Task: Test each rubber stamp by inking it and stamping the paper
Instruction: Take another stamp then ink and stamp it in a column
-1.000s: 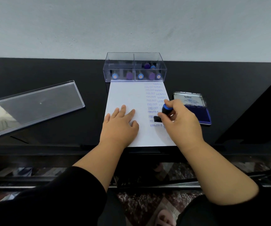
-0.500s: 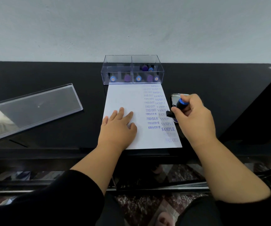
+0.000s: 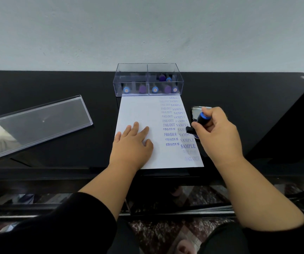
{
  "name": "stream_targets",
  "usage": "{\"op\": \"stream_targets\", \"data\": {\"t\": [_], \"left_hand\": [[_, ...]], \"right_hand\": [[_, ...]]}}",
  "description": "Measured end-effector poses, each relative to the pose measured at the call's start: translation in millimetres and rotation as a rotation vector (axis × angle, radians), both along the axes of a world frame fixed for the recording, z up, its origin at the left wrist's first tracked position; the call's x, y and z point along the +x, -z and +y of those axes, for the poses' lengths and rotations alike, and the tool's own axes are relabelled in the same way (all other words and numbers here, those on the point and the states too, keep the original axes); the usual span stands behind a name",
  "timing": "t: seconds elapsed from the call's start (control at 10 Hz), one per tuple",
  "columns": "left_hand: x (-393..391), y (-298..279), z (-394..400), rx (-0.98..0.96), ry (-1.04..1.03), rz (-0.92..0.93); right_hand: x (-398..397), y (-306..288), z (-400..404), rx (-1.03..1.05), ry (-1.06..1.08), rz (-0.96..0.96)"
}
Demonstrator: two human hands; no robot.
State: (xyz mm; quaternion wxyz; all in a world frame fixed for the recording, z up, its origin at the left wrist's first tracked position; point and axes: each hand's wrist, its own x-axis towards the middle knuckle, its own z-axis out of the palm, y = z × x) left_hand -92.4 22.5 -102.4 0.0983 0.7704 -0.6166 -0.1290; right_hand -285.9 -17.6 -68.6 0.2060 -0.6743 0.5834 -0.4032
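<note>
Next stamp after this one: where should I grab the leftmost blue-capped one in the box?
Pinch the round cap of the leftmost stamp from straight above. It stands upright against the front wall of the lidless box, so only the top is reachable.

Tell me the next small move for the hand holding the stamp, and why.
Probably press the stamp down onto the ink pad. The right hand holds it by the pad, off the paper, which the left hand pins flat for the next print.
</note>
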Motion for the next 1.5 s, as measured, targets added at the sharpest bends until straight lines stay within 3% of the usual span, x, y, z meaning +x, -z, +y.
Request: {"op": "stream_targets", "data": {"t": [0.9, 1.5], "left_hand": [[0.1, -1.3, 0.6, -0.003, -0.004, 0.007], [0.5, 1.2, -0.4, -0.015, 0.004, -0.003]], "right_hand": [[-1.5, -2.4, -0.6, 0.008, -0.010, 0.026], [-19.6, 5.8, -15.3, 0.026, 0.092, 0.225]]}}
